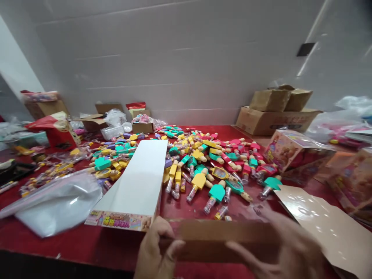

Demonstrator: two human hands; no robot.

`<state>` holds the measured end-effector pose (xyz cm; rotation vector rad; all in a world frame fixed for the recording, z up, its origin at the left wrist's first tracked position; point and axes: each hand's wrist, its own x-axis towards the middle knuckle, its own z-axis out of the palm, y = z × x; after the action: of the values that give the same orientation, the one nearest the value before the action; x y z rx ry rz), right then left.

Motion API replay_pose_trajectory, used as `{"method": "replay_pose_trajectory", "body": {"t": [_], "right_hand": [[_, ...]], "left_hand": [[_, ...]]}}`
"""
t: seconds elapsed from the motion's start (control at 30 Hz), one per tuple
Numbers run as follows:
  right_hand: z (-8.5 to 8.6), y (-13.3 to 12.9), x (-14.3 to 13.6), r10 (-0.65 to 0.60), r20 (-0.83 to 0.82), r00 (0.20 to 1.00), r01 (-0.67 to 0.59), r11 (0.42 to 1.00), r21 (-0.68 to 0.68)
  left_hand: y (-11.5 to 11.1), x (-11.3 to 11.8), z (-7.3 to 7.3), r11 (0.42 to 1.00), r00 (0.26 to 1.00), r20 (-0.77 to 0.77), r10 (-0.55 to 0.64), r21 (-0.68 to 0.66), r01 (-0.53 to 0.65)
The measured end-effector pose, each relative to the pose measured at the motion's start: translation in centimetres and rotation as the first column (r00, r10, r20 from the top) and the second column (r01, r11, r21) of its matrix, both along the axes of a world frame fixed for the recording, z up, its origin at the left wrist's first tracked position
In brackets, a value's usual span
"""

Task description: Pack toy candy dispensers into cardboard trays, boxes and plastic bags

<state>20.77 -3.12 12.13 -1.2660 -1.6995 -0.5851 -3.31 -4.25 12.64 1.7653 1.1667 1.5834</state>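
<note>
A long, shallow brown cardboard piece, folded like a box or tray (223,240), is at the front edge of the table. My left hand (158,248) is closed on its left end, with the thumb on the near side. At the right end is my right hand (287,246), smeared by motion, its thumb and fingers spread apart. Whether it touches the cardboard I cannot tell. Beside my left hand lies a long white box (142,178) with a printed front strip. Behind the cardboard spreads a heap of popsicle-shaped toys (199,180) in yellow, green and pink, with clear tubes.
A flat cardboard sheet (328,228) lies at the right. Printed boxes (293,149) and brown cartons (273,118) stand behind it. A clear plastic bag (61,201) is at the left, near a red bag (55,131). A pale wall (174,62) closes off the back.
</note>
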Motion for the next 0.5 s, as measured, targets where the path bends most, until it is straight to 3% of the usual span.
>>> {"method": "replay_pose_trajectory", "body": {"t": [0.07, 0.17, 0.23, 0.3, 0.33, 0.4, 0.43, 0.5], "right_hand": [[-0.4, 0.8, 0.0, -0.108, -0.246, 0.963, 0.095, 0.993, -0.063], [-0.7, 1.8, -1.4, -0.014, -0.573, 0.819, -0.101, 0.981, -0.168], [-0.2, 2.1, -3.2, 0.071, -0.661, 0.747, -0.223, 0.963, -0.150], [0.9, 2.2, -5.5, 0.213, -0.672, 0.710, -0.358, 0.930, -0.084], [1.6, 2.3, -6.9, 0.299, -0.669, 0.680, -0.430, 0.902, -0.034], [3.1, 2.7, -10.1, 0.470, -0.652, 0.595, -0.548, 0.831, 0.100], [3.7, 3.1, -11.9, 0.553, -0.624, 0.553, -0.590, 0.788, 0.177], [4.4, 4.4, -15.5, 0.700, -0.511, 0.499, -0.650, 0.692, 0.313]], "left_hand": [[0.6, -0.9, 0.3, 0.999, 0.995, 0.096, 0.010, 0.047, -0.015], [1.0, -2.3, 0.4, 0.996, 0.964, 0.261, -0.049, 0.090, 0.026], [1.0, -3.5, 0.7, 0.989, 0.945, 0.297, -0.137, 0.103, 0.111], [1.3, -5.1, 1.6, 0.973, 0.962, 0.233, -0.140, 0.210, 0.091], [1.6, -6.2, 2.3, 0.955, 0.982, 0.181, -0.062, 0.297, 0.005], [2.7, -8.6, 4.1, 0.873, 0.967, 0.138, 0.215, 0.416, -0.254], [3.6, -9.9, 5.0, 0.840, 0.930, 0.164, 0.330, 0.398, -0.368], [5.8, -12.4, 6.4, 0.844, 0.865, 0.262, 0.429, 0.227, -0.487]]}}
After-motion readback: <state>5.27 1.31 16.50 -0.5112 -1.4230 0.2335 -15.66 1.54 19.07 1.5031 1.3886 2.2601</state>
